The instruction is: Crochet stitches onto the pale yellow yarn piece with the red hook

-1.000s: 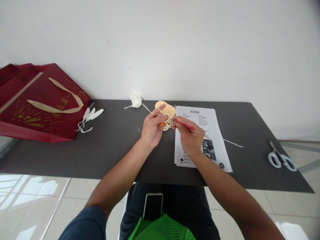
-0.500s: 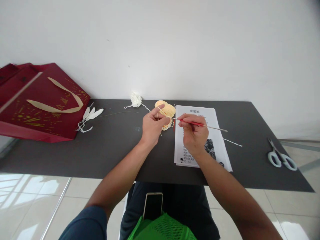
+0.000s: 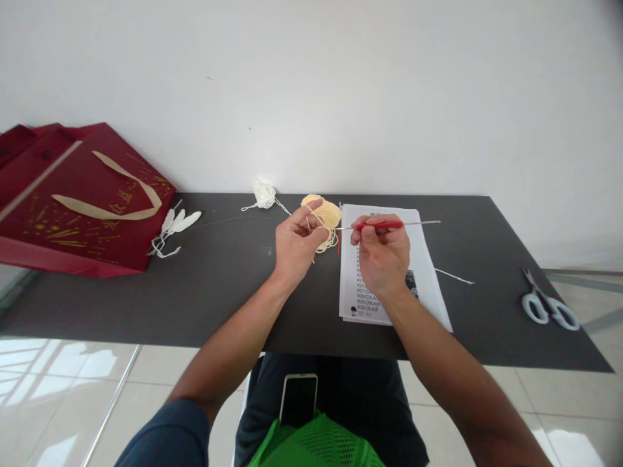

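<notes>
My right hand (image 3: pixel 382 253) is closed around the red grip of a crochet hook (image 3: pixel 384 225), whose metal shaft sticks out at both ends. The left tip of the hook reaches the fingertips of my left hand (image 3: pixel 298 245). Pale yellow yarn runs over my left index finger and is pinched between thumb and fingers there; any stitches are too small to make out. Just behind the left hand lies a ball of pale yellow yarn (image 3: pixel 327 214), partly covered by the fingers. Printed sheets (image 3: pixel 389 311) lie under my right hand.
White yarn (image 3: pixel 265 194) sits by the wall. White crocheted pieces (image 3: pixel 180 222) lie beside a dark red gift bag (image 3: pixel 97 201) at the left. Scissors (image 3: pixel 548 305) rest near the right edge of the dark table (image 3: pixel 195 292). A phone (image 3: pixel 298 399) and green mesh (image 3: pixel 316 444) are on my lap.
My right hand has turned, swinging the crochet hook from a downward slant to the right to nearly level. The left hand has barely moved and keeps its pinch on the yarn.
</notes>
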### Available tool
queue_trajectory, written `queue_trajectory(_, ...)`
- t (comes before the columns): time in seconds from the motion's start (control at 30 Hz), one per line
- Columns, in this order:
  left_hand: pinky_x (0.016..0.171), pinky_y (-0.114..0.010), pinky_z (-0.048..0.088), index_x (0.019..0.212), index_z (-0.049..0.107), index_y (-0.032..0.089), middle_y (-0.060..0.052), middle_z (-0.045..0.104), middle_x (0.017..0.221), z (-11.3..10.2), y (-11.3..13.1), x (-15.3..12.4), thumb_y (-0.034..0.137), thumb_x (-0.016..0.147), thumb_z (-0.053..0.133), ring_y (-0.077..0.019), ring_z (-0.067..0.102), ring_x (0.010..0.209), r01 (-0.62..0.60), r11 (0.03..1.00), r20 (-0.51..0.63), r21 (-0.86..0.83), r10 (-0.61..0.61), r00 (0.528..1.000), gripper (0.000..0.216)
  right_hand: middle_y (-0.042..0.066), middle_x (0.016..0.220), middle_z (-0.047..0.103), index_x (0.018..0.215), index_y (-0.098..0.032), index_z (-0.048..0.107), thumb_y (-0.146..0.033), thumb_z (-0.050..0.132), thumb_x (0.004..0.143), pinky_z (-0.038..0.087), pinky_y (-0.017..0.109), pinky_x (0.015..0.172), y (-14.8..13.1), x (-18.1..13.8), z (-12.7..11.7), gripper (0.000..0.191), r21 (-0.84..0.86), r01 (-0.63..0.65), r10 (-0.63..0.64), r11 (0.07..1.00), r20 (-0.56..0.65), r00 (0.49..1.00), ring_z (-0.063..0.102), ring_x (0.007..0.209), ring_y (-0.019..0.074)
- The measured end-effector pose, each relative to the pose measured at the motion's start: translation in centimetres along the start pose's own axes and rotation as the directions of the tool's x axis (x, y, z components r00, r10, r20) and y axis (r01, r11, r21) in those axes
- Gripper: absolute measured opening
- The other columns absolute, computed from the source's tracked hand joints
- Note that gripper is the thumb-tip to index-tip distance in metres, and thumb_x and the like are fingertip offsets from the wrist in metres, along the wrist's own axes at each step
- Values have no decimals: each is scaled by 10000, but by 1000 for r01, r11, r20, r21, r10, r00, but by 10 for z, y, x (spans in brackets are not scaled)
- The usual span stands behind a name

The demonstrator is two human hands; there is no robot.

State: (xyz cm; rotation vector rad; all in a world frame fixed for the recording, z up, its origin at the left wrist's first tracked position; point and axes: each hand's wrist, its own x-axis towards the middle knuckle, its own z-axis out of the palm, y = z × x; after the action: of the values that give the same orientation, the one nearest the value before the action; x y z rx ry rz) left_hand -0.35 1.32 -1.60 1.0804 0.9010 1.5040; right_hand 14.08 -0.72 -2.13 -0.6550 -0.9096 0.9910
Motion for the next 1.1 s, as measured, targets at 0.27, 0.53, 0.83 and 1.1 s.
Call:
queue_trajectory(0.27,592,-220,422,1103,749,223,37,643,754,1,2,-1,165,681,830,-68,535,616,51,996,34,-75,-49,998,433,-43,858,757,858,-256,696,-336,877,768,617,219,631,4,3,0,217,160,-245,256,956,-56,965,662,667,83)
queue_trajectory(0.53,589,-214,422,1092,755,229,41,599,760,4,4,-4,165,681,826,-67,517,631,48,997,20,-57,-47,999,422,-42,942,770,928,-248,715,-331,774,890,651,156,761,10,-1,1,108,150,-296,302,943,-22,953,714,751,48)
queue_trajectory(0.83,631,-217,471,1205,710,243,18,677,859,1,2,-3,205,726,820,-83,599,689,31,998,4,-48,-31,1000,493,-30,907,777,921,-229,722,-333,832,831,665,189,712,6,-3,9,176,174,-295,313,939,-83,946,717,731,70)
queue_trajectory(1.1,617,-217,454,1394,623,242,41,681,784,2,3,-4,236,755,823,-76,564,632,-29,997,-38,73,32,999,670,-22,948,801,937,-243,718,-337,802,856,676,266,738,6,-10,15,150,88,-185,194,979,-102,976,740,729,99)
